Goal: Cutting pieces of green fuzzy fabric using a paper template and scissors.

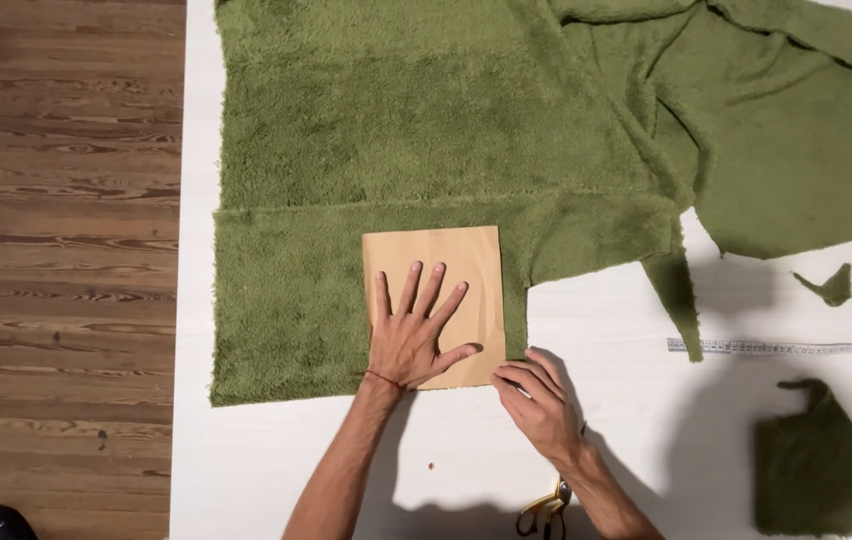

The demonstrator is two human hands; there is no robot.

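A tan cardboard square (466,262) lies on the lower strip of a large green fleece fabric (396,120) spread over a white table (276,460). My left hand (411,335) presses flat on the cardboard, fingers spread. My right hand (538,400) is at the cardboard's lower right corner, at the fabric's edge, with its fingertips pinched together; whether it holds something small I cannot tell. Yellow-handled scissors (544,508) lie on the table under my right forearm.
A white measuring tape (786,348) stretches across the table at right. A small green scrap (831,287) lies above it, and a cut green piece (826,470) sits at the lower right. Wooden floor (56,250) runs past the table's left edge.
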